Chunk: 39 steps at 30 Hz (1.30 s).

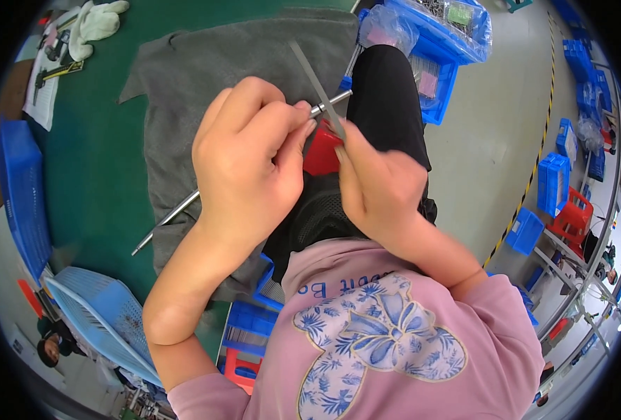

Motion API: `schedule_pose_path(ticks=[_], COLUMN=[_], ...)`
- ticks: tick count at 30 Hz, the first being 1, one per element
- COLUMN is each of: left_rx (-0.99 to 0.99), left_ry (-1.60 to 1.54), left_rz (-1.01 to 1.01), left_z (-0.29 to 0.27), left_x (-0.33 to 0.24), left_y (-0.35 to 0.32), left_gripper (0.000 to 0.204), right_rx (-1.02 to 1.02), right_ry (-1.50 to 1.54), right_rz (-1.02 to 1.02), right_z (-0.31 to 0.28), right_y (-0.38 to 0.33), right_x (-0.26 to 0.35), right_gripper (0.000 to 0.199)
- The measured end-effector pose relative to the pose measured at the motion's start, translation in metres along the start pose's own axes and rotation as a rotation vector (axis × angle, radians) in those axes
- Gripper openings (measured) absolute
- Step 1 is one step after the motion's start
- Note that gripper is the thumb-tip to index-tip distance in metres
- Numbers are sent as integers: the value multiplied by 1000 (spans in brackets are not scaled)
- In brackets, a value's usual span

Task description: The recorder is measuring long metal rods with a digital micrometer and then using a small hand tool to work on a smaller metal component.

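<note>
My left hand is closed around a thin metal rod, which slants from the lower left up past my fingertips. The rod's far tip sticks out to the right and has a dark groove near my fingers. In my closed right hand is a flat grey strip that looks like a file. It points up and left, crossing the rod near its tip; whether they touch, I cannot tell. Both hands are raised over a grey cloth and my lap.
The cloth lies on a green tabletop. Blue bins with bagged parts stand at the upper right. A white glove and a caliper lie at the far left. Blue baskets line the left side. Something red shows behind my hands.
</note>
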<state>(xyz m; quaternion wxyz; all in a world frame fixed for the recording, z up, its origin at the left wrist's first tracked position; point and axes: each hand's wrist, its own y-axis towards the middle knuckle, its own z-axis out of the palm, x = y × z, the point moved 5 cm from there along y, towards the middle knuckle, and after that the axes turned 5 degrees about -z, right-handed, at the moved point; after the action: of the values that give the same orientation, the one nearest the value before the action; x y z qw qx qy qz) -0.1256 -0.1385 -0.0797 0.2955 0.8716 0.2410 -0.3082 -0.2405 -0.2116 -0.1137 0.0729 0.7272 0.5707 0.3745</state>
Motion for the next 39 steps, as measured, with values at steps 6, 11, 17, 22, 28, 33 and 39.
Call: schedule_pose_path(ticks=[6,11,17,22,28,33,39], left_rx=[-9,-10,-5,-11,-11,-23,-22], left_ry=[2,-16,3,26,11,7,27], left_rz=[12,29,4,37,28,23,12], left_z=[-1,1,0,-1,1,0,-3], left_x=[0,0,1,-1,0,0,-3], left_y=[2,2,1,1,1,0,2], left_gripper=[14,15,14,13,13,14,13], right_rx=[-87,23,-84,-114,-92,-74,-53], right_ry=[29,-33,-31,-2,-8,-23,-47], right_rz=[-44,27,-39,-66,-57,-52,-65], right_z=[4,2,7,11,11,6,-1], right_y=[13,-10,0,12,2,-4,13], right_x=[-1,-6,-3,-5,-9,-6,0], right_gripper=[33,34,32,36,35,33,38])
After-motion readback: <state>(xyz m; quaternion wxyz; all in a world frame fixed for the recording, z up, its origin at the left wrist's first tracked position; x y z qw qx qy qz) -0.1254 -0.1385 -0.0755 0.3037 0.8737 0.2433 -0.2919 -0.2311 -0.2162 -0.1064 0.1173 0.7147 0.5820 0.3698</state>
